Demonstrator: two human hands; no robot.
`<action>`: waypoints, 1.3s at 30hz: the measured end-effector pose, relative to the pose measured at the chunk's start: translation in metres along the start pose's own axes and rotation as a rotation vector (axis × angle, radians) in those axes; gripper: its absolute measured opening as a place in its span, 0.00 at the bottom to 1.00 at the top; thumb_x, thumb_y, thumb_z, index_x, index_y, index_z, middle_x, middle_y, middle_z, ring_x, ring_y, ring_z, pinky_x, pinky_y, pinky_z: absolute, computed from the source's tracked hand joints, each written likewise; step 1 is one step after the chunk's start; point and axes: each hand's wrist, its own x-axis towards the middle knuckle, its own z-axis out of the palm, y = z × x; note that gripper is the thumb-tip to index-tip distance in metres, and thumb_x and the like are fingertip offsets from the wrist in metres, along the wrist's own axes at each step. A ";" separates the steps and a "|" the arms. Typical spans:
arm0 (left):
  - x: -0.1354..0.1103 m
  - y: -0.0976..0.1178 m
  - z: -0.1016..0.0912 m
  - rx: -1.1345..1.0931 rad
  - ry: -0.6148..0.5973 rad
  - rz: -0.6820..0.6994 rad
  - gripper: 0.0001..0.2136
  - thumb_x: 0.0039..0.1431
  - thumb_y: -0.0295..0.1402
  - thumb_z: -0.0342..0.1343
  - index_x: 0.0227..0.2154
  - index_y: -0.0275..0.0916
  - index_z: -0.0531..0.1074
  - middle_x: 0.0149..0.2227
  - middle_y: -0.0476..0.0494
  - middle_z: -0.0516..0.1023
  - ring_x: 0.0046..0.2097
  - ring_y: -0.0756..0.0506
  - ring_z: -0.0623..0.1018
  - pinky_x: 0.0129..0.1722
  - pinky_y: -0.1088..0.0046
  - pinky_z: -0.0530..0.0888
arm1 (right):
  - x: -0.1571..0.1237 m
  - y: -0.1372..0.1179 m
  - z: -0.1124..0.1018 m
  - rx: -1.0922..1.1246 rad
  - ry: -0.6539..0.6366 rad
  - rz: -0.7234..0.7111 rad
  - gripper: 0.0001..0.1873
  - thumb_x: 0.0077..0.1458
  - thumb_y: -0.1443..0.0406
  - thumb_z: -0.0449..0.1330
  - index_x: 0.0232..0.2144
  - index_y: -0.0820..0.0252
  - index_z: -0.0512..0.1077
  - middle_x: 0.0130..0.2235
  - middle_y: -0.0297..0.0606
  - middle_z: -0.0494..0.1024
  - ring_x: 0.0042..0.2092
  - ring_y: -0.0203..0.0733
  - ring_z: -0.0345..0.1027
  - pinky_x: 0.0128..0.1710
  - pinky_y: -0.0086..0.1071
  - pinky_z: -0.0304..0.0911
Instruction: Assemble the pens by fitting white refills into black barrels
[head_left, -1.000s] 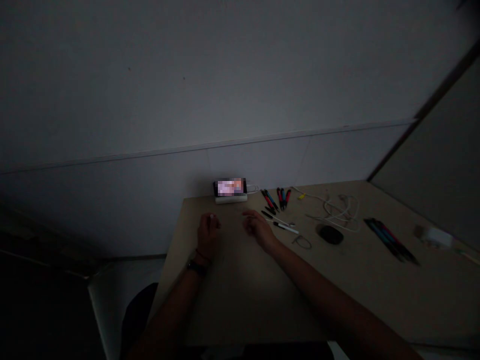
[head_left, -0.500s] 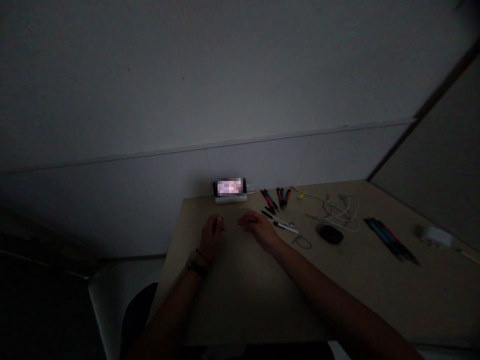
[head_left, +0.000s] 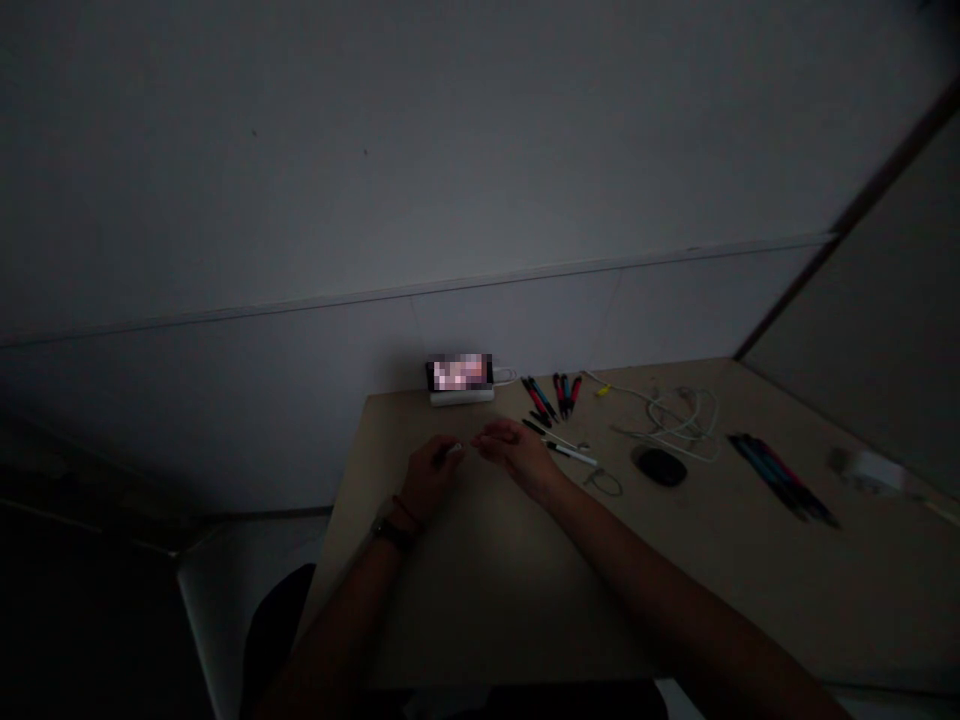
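Although the light is dim and every marking on the things before me is too dark or too small to read, I can make out my desk (head_left: 487, 610) well enough, its pale top butting against a white wall (head_left: 300, 200). The screen of the phone (head_left: 459, 373) at the back is blurred, so I can't read that either; it lies sideways on a white stand (head_left: 462, 398) with a white cable at its right end.

My forearms reach in from the bottom corners and angle toward each other, both hands low over the desk near its middle. My left hand (head_left: 429, 478), with a dark wristwatch (head_left: 391, 533) and a thin cord bracelet (head_left: 406, 511) above it, is curled, its fingertips closed on a small dark object (head_left: 451, 452). It is too small and dark for me to tell what it is. My right hand (head_left: 517, 452) faces it, fingers bunched and pointing left, just beside that object. I cannot tell whether those fingers hold anything.

Beyond my right hand lie a white marker (head_left: 571, 454) and a cluster of red, blue and black pens (head_left: 544, 402). Farther right are a tangled white cable (head_left: 679, 425), a dark computer mouse (head_left: 660, 467) and a second row of pens (head_left: 780, 493).
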 end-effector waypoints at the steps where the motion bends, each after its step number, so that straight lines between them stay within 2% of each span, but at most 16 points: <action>1: 0.000 -0.001 0.000 -0.003 -0.003 0.003 0.12 0.64 0.42 0.57 0.37 0.38 0.76 0.35 0.44 0.80 0.37 0.46 0.77 0.38 0.71 0.73 | 0.001 0.000 -0.001 -0.010 0.005 -0.003 0.25 0.34 0.60 0.78 0.35 0.60 0.76 0.34 0.39 0.83 0.37 0.46 0.80 0.42 0.41 0.73; 4: 0.000 -0.003 0.001 -0.029 -0.002 -0.009 0.13 0.64 0.43 0.57 0.38 0.38 0.76 0.36 0.43 0.81 0.39 0.45 0.78 0.41 0.69 0.73 | 0.007 -0.006 -0.008 -0.024 0.073 -0.040 0.22 0.40 0.59 0.76 0.37 0.59 0.76 0.34 0.38 0.82 0.35 0.44 0.79 0.42 0.41 0.74; 8: 0.001 -0.005 0.001 -0.065 0.004 -0.044 0.15 0.64 0.45 0.56 0.40 0.39 0.76 0.36 0.42 0.81 0.39 0.44 0.78 0.40 0.69 0.74 | 0.020 -0.029 -0.033 0.019 0.258 -0.144 0.11 0.50 0.60 0.69 0.36 0.55 0.74 0.34 0.38 0.80 0.37 0.44 0.78 0.41 0.39 0.75; 11: 0.001 -0.006 0.001 -0.081 0.000 -0.042 0.15 0.65 0.46 0.55 0.40 0.39 0.76 0.36 0.42 0.81 0.38 0.45 0.79 0.38 0.69 0.74 | 0.027 -0.047 -0.054 0.059 0.359 -0.186 0.07 0.54 0.60 0.63 0.34 0.55 0.73 0.31 0.39 0.79 0.34 0.42 0.76 0.34 0.35 0.74; 14: 0.002 -0.006 0.001 -0.099 -0.016 -0.035 0.15 0.66 0.45 0.54 0.41 0.39 0.76 0.35 0.43 0.81 0.37 0.45 0.79 0.38 0.70 0.74 | 0.031 -0.054 -0.063 -0.007 0.399 -0.202 0.09 0.53 0.57 0.62 0.31 0.56 0.71 0.23 0.33 0.73 0.25 0.39 0.67 0.26 0.31 0.67; 16: 0.002 -0.006 0.002 -0.100 -0.018 -0.040 0.15 0.66 0.45 0.54 0.40 0.39 0.75 0.34 0.43 0.81 0.36 0.45 0.79 0.38 0.70 0.74 | 0.030 -0.052 -0.062 -0.194 0.392 -0.206 0.12 0.51 0.54 0.63 0.29 0.57 0.72 0.20 0.31 0.69 0.22 0.38 0.63 0.23 0.31 0.62; 18: 0.001 -0.006 0.002 -0.100 -0.024 -0.048 0.15 0.66 0.45 0.54 0.40 0.38 0.75 0.33 0.44 0.81 0.36 0.46 0.79 0.37 0.71 0.74 | 0.027 -0.048 -0.057 -0.501 0.354 -0.216 0.14 0.51 0.54 0.63 0.29 0.59 0.75 0.21 0.33 0.72 0.24 0.39 0.65 0.26 0.32 0.62; 22: 0.001 -0.004 0.001 -0.095 -0.039 -0.059 0.15 0.66 0.45 0.54 0.41 0.38 0.75 0.33 0.44 0.80 0.35 0.46 0.79 0.36 0.71 0.73 | 0.015 -0.041 -0.043 -1.288 0.175 -0.216 0.11 0.55 0.62 0.61 0.38 0.60 0.80 0.35 0.42 0.83 0.38 0.46 0.75 0.39 0.34 0.65; 25: 0.001 -0.003 0.001 -0.099 -0.043 -0.067 0.15 0.65 0.46 0.54 0.40 0.38 0.75 0.33 0.44 0.80 0.35 0.46 0.78 0.36 0.71 0.73 | 0.007 -0.043 -0.037 -1.644 0.126 -0.151 0.13 0.58 0.64 0.60 0.44 0.59 0.80 0.42 0.47 0.84 0.44 0.49 0.77 0.42 0.34 0.63; 31: 0.001 -0.002 0.002 -0.118 -0.052 -0.071 0.16 0.65 0.48 0.54 0.40 0.39 0.75 0.33 0.44 0.79 0.35 0.46 0.78 0.35 0.72 0.73 | 0.003 -0.053 -0.038 -1.767 0.126 -0.110 0.13 0.62 0.62 0.58 0.43 0.57 0.80 0.43 0.47 0.84 0.45 0.49 0.78 0.40 0.33 0.62; 39: -0.001 -0.001 0.002 -0.059 0.046 -0.053 0.12 0.64 0.43 0.56 0.35 0.38 0.74 0.30 0.48 0.76 0.31 0.49 0.73 0.31 0.74 0.70 | 0.004 -0.048 -0.035 -1.823 0.090 -0.084 0.09 0.60 0.65 0.58 0.38 0.58 0.80 0.41 0.48 0.84 0.44 0.49 0.78 0.38 0.33 0.62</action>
